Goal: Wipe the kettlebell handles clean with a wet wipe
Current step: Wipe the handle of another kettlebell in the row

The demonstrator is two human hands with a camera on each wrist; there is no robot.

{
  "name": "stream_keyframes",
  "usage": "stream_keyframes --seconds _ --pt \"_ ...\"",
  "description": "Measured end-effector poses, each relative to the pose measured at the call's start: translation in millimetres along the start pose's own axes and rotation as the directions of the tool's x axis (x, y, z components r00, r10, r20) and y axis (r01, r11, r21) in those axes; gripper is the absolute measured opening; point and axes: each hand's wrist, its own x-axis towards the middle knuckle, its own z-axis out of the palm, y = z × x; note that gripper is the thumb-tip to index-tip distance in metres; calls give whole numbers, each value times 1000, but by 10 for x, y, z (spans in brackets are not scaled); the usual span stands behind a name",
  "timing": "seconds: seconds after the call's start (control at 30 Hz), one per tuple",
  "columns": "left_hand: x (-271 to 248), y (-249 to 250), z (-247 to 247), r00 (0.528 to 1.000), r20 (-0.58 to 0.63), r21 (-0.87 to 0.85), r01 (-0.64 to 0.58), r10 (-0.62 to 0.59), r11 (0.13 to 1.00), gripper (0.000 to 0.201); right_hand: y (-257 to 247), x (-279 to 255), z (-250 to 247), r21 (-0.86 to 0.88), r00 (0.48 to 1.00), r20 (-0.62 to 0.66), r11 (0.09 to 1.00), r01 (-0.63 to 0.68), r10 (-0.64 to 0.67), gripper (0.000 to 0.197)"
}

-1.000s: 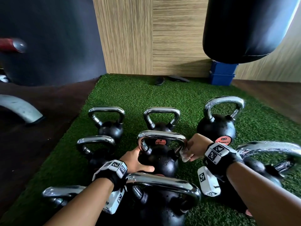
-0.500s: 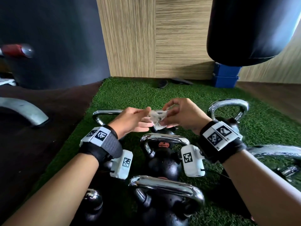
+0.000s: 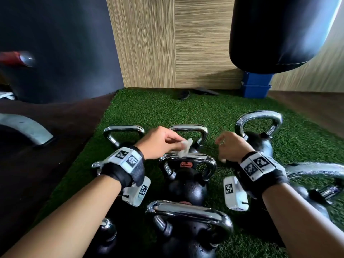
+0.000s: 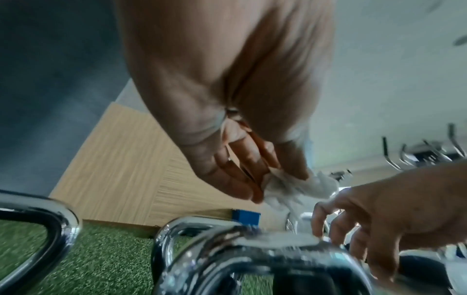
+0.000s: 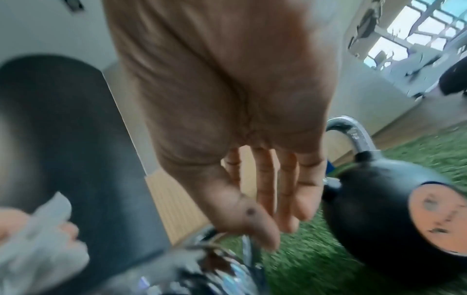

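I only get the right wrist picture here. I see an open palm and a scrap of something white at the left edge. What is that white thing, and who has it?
Observer: It is the wet wipe, pinched in the left hand, as the head view shows.
Operator: Is it on a handle?
Observer: The head view shows it hanging just over the chrome handle of the middle kettlebell; whether it touches, I cannot tell.
Operator: And my open hand, where is it?
Observer: The right hand hangs just right of that handle and holds nothing.
Operator: How many kettlebells?
Observer: Several stand on the green turf; your view shows mostly one.
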Motion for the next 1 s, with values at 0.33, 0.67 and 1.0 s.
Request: stream_keyframes --seconds 0.33,0.67,1.0 --pt "-12 172 345 979 -38 307 -181 203 934 25 628 -123 945 242 984 139 967 75 -111 33" --pt "-157 114 248 987 -62 409 -111 149 906 23 623 -130 1063 153 993 15 982 111 -114 40" --pt "-417 -357 140 941 -330 96 118 -80 988 17 699 -137 1131 238 993 -18 965 114 -113 42"
